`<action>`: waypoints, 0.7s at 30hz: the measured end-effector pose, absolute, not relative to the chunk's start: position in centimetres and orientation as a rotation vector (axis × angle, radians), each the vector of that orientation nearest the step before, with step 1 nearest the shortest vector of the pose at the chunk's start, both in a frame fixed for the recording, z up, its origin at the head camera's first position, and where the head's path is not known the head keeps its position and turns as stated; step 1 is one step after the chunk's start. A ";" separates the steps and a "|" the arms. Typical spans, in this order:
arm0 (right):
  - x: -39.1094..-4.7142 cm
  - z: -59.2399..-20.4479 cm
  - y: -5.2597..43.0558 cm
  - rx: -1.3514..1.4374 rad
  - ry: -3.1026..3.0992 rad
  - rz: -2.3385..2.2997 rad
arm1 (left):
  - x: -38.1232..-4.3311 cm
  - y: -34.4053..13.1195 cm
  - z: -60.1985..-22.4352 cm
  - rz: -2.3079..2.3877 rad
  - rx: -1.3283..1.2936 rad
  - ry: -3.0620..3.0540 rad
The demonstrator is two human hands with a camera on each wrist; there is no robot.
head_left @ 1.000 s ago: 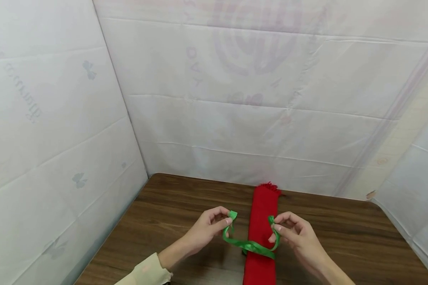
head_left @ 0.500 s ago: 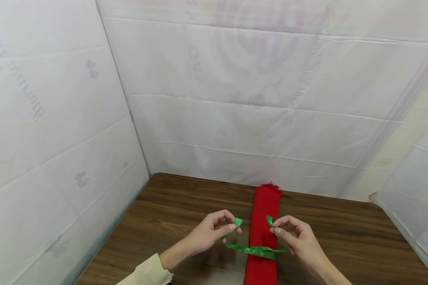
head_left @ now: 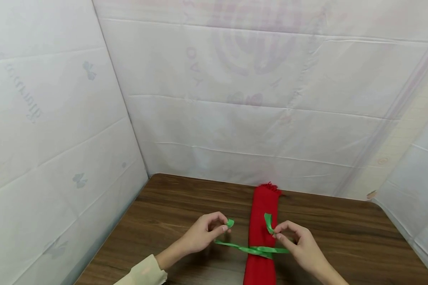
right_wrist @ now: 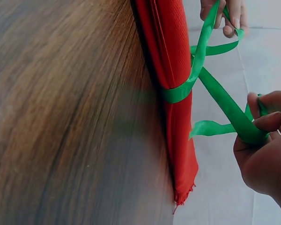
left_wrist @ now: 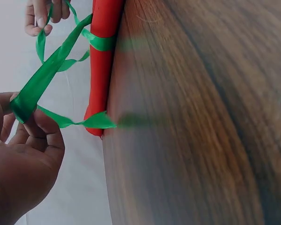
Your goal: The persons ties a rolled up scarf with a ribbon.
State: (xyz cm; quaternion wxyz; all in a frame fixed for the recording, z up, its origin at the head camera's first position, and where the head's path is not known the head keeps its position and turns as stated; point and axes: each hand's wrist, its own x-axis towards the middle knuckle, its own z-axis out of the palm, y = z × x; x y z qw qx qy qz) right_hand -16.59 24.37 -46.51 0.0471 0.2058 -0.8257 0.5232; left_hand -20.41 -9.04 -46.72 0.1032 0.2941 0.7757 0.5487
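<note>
White-lined walls (head_left: 199, 71) rise beyond the fingers of both hands, and below the fingers lies a dark wood-grained surface (head_left: 178, 198). On it, a long, narrow red cloth (head_left: 262, 213) runs between the two sets of fingers, extending beyond them to a fringed end (head_left: 270, 187) and nearer than them out of the frame. The left hand (head_left: 203, 233) (its cuff pale, well behind the fingers) is apart from the cloth; the right hand (head_left: 303, 245) is just beside the opposite edge. Both sets of fingers are narrow, each pinching a portion of green ribbon (head_left: 260, 252) between thumb and fingertips. The ribbon is wrapped around the cloth slightly nearer than the fingers, its strands crossing on top and leading out toward either hand. A second ago those strands curved upward with slack; now they run nearly straight to both sides, and the fingers have parted a little. That suggests the crossing is being drawn snug, though no finished knot can be made out. Smallest are the ribbon's loose tips, one poking past each set of fingers.
</note>
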 end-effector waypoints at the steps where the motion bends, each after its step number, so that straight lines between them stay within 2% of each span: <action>1: -16.6 -46.5 24.4 0.627 -2.518 1.587 | -20.4 -9.0 -46.7 1.618 0.864 2.288; 21: -16.9 -46.2 23.5 0.627 -2.463 1.603 | -20.4 -6.8 -46.4 1.687 0.788 2.177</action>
